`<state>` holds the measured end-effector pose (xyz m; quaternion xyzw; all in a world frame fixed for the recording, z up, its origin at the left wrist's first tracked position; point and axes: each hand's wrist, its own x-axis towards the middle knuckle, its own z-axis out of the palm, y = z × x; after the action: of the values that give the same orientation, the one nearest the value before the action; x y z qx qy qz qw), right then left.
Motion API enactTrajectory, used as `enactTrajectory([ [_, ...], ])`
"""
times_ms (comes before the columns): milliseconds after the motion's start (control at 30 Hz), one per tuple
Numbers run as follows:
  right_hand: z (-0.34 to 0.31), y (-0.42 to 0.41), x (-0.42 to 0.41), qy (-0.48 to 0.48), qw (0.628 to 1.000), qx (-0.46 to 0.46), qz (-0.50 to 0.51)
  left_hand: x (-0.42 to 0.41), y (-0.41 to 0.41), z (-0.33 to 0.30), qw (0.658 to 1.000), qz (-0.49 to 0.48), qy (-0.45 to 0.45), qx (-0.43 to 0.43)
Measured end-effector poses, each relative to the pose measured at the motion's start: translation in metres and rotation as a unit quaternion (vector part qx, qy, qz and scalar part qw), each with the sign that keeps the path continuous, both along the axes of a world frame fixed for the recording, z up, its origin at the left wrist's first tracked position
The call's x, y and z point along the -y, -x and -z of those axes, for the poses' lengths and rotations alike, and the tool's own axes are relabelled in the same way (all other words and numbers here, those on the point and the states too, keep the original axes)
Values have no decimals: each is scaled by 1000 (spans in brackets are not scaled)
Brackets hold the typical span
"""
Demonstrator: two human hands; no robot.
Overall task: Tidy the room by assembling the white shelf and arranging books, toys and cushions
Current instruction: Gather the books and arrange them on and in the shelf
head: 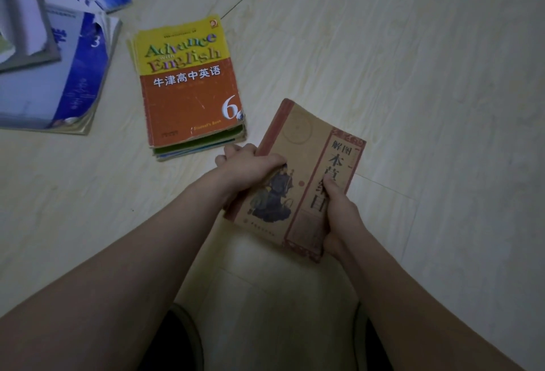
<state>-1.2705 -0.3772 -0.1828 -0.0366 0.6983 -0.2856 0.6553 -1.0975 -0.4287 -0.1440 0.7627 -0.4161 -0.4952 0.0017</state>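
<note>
Book-gathering step. Your left hand (250, 161) and right hand (339, 208) both grip the brown book (298, 164), just right of the orange textbook stack (188, 90). Next, likely: set it squarely on that stack.

Both hands grip a tan book (298, 176) at frame centre: left hand (250, 164) curled over its left edge, right hand (339, 211) clamping its lower right edge. An orange-and-yellow textbook (188, 84) tops a small stack just left. Blue-covered books (59, 55) lie upper left on the pale floor (413, 75).
</note>
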Motion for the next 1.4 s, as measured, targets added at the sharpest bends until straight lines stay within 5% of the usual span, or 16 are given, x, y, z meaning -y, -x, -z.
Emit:
enactTrajectory([
  [133, -5, -4, 6, 21, 998, 62, 5, 3, -9, -12, 986, -68, 28, -148],
  [267, -24, -16, 23, 41, 999, 20, 7, 4, -14, -23, 984, -62, 72, -151],
  [500, -55, -51, 74, 115, 990, 6, -79, 8, -46, -35, 951, -202, 177, -151],
  [733, -96, -102, 135, 232, 911, 4, -340, 29, -97, -52, 888, -351, 236, -181],
  [867, -93, -135, 168, 242, 889, -4, -388, 42, -121, -46, 869, -391, 234, -191],
  [1033, -59, -166, 201, 228, 873, -85, -422, 63, -153, -26, 901, -385, 155, -122],
  [1133, -33, -165, 212, 194, 903, -70, -377, 72, -177, -3, 927, -344, 123, -82],
  [1300, -26, -170, 196, 107, 956, 71, -265, 68, -176, -2, 876, -377, 142, -264],
  [1400, -19, -176, 192, 89, 957, 62, -270, 68, -177, 2, 862, -398, 115, -293],
])
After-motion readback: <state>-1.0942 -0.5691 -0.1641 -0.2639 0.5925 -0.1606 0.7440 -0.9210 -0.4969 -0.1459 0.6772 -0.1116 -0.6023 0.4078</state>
